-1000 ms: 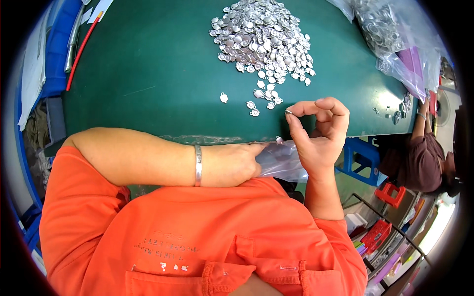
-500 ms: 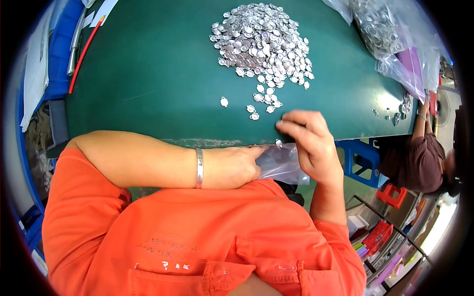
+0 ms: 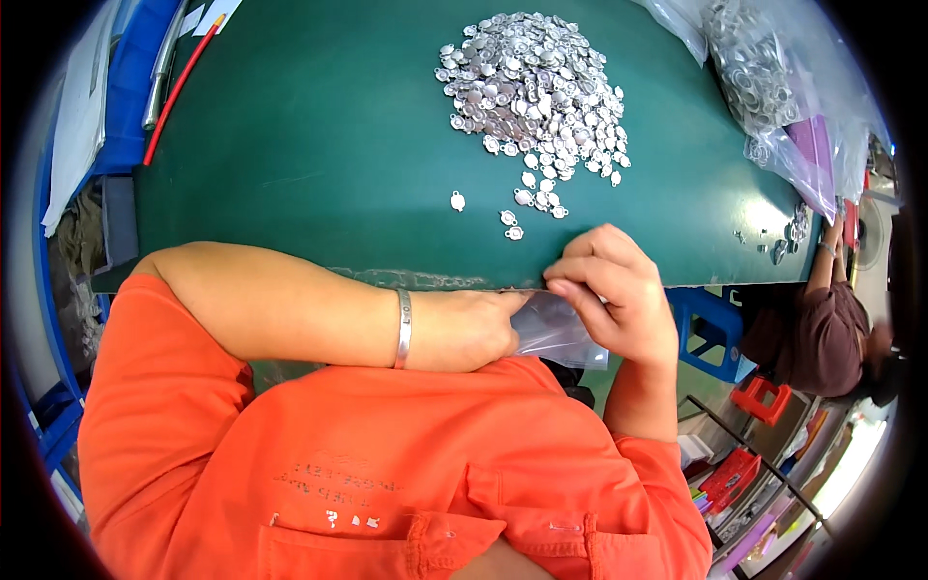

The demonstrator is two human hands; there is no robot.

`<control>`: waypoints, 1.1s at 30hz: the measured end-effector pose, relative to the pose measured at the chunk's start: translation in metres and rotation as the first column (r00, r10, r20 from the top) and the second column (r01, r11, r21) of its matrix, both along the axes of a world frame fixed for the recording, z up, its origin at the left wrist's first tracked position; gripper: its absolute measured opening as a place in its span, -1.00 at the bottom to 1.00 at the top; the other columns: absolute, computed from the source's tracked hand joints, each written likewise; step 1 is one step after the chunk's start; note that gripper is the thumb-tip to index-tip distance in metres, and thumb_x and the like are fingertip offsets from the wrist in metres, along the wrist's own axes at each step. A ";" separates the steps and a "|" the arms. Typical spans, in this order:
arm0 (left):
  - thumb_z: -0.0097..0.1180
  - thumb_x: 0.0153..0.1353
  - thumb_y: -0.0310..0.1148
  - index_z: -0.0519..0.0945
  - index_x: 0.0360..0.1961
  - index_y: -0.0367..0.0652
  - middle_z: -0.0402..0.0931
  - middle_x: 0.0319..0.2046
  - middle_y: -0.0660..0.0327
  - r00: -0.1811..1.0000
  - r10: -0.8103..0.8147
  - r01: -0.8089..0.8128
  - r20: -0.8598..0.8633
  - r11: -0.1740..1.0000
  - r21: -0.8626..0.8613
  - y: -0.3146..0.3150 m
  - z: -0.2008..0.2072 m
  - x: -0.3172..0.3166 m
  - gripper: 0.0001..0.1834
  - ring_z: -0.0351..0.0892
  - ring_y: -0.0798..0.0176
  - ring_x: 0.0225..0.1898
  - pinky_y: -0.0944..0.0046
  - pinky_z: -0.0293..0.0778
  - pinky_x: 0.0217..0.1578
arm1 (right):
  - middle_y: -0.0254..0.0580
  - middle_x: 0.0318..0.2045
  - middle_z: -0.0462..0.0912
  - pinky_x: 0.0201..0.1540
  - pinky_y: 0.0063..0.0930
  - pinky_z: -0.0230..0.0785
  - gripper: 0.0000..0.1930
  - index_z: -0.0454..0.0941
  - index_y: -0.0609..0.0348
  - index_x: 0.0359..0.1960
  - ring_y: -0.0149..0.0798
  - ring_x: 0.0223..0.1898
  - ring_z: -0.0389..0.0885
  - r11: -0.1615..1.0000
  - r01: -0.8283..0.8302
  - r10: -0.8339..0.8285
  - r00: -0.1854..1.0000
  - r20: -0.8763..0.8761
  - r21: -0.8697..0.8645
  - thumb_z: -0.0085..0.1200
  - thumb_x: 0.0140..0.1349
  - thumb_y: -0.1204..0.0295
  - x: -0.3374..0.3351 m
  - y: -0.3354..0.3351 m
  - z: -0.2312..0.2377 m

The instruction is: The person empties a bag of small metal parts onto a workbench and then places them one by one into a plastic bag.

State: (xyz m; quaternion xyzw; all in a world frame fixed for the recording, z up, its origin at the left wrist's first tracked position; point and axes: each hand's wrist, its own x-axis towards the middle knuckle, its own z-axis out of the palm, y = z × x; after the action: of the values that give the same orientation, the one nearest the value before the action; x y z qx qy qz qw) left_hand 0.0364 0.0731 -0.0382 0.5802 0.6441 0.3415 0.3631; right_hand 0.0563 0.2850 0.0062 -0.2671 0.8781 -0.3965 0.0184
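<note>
At the table's near edge, my left hand [image 3: 469, 331] grips the mouth of a clear plastic bag [image 3: 561, 335], which hangs below the edge. Just right of the bag's mouth is my right hand [image 3: 616, 295], its thumb and fingers pinched together. Whatever lies between those fingertips is hidden. Farther off on the green table sits a heap of small silver metal tags [image 3: 536, 87], roundish with small loops. Several loose tags [image 3: 512, 224] lie between the heap and my right hand, and a single tag [image 3: 457, 201] is farther left.
On the green table [image 3: 290, 145], a red pen-like stick [image 3: 182, 92] and a metal rod [image 3: 162, 68] lie far left, by a blue bin [image 3: 126, 106]. Bags of metal rings [image 3: 754, 72] fill the far right. A blue stool [image 3: 710, 329] and another person [image 3: 822, 329] are at right.
My right hand has closed in on the bag's mouth, fingers drawn together. The tag seen at the bag's mouth is out of sight. One loose tag near the heap is gone. The view has shifted slightly.
</note>
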 end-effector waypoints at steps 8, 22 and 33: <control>0.01 0.00 -0.42 0.51 -0.58 -0.38 0.30 -0.05 -0.37 0.998 -0.001 0.004 -0.061 0.999 0.041 -0.001 0.006 -0.004 -0.81 0.49 -0.22 -0.18 0.07 0.45 -0.13 | -0.15 -0.49 0.46 -0.37 -0.33 0.34 -0.83 0.52 0.24 -0.44 -0.09 -0.42 0.46 0.972 0.233 -0.223 0.959 -0.175 0.039 0.23 -0.09 0.62 -0.013 -0.007 -0.012; -0.01 0.04 -0.44 0.52 -0.56 -0.38 0.24 0.01 -0.39 1.000 -0.001 0.001 0.000 0.999 0.043 -0.001 0.005 -0.004 -0.81 0.50 -0.22 -0.17 0.08 0.45 -0.11 | -0.14 -0.42 0.54 -0.39 -0.43 0.39 -0.85 0.55 0.25 -0.37 -0.17 -0.42 0.52 0.953 0.302 -0.304 0.939 -0.163 -0.036 0.12 0.00 0.71 -0.017 -0.004 -0.013; -0.01 0.06 -0.43 0.50 -0.53 -0.37 0.16 0.10 -0.45 1.000 -0.002 0.002 -0.009 0.998 0.060 -0.001 0.004 -0.004 -0.82 0.49 -0.25 -0.15 0.09 0.46 -0.10 | -0.11 -0.39 0.53 -0.38 -0.54 0.37 -0.86 0.55 0.28 -0.29 -0.25 -0.42 0.52 0.921 0.389 -0.389 0.918 -0.083 -0.016 0.02 0.13 0.70 -0.003 0.018 -0.005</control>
State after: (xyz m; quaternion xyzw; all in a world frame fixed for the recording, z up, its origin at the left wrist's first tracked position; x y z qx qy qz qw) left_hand 0.0326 0.0721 -0.0338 0.5930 0.6346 0.3578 0.3429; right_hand 0.0529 0.3029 0.0007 -0.1041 0.9138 -0.3802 -0.0978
